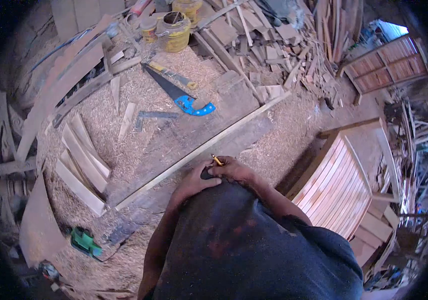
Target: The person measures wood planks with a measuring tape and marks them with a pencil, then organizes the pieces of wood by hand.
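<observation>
Close to the body, at the near side of the workbench, my two hands are together. My left hand [196, 180] is closed around a small dark object [206, 173], too unclear to name. Beside it my right hand [234, 170] pinches a short yellow pencil [217, 160], its tip pointing up and left. A long thin wooden strip [199, 150] lies diagonally across the dark bench board [174, 142], just beyond my hands. Farther off on the shavings lies a handsaw with a blue handle [186, 105], with a metal square [159, 114] nearer.
Curved wooden pieces [84, 162] lie at the left, above a green power tool [86, 242]. Yellow buckets [175, 37] stand at the back beside a pile of offcuts [274, 52]. A slatted wooden panel [336, 185] stands at the right.
</observation>
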Demonstrator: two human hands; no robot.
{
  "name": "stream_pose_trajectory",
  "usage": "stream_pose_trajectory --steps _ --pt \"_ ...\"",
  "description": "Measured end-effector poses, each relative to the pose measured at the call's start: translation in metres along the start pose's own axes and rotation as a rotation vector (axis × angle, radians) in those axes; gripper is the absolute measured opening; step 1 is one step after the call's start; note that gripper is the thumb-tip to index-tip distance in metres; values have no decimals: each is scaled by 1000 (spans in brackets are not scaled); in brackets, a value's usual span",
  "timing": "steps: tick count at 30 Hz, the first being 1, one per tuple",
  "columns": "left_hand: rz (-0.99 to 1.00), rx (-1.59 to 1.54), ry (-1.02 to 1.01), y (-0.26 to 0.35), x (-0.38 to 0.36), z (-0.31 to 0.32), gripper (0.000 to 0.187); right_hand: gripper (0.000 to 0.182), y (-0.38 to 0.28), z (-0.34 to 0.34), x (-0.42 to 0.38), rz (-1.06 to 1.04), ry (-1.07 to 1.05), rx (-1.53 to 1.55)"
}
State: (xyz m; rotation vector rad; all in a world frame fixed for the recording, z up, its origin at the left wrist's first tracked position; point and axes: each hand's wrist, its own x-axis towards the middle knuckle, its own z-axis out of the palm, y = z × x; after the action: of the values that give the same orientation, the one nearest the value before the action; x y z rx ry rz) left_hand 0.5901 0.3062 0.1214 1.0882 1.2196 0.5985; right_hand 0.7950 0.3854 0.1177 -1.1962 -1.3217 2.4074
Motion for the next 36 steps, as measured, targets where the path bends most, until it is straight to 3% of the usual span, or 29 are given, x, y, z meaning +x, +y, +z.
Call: stream_pose_trajectory --steps 5,7,8,10,12,13,14,19,22,23,25,26,29,31,36 --pt "-48 281 230 8 49 41 89 22 27 -87 3 -64 25 -16" --pt "-287 346 272 19 54 44 85 22 18 -135 1 -173 33 103" --pt "-405 377 288 26 53 42 83 18 11 -157 -3 -139 86 139" --pt "-443 558 475 19 47 38 72 10 -23 -205 -20 -93 232 193" --pt "-405 740 693 -68 39 33 65 11 -11 -274 -15 -144 366 127" --pt "-509 751 639 -49 33 27 65 12 -5 -310 -8 -171 428 93" --pt "-449 806 775 -68 26 27 66 11 -7 -342 -6 -190 525 59" --pt "-530 891 878 -74 19 13 65 9 -23 -484 27 -299 818 18" --pt "-482 801 926 -95 19 13 62 15 17 -574 76 -371 945 -34" --pt "-454 731 960 -108 19 7 60 14 21 -589 94 -441 860 -38" --pt "-474 938 968 -80 24 16 58 15 29 -618 128 -572 674 -30" --pt "-517 929 1000 -71 29 19 56 15 -7 -575 96 -399 791 -98" --pt "-588 938 973 -78 33 15 48 20 -5 -578 108 -450 801 -77" --pt "-666 924 939 -63 37 17 42 25 -6 -588 97 -241 802 -70" --pt "-698 987 971 -69 42 18 36 29 -13 -576 93 -273 796 -107"
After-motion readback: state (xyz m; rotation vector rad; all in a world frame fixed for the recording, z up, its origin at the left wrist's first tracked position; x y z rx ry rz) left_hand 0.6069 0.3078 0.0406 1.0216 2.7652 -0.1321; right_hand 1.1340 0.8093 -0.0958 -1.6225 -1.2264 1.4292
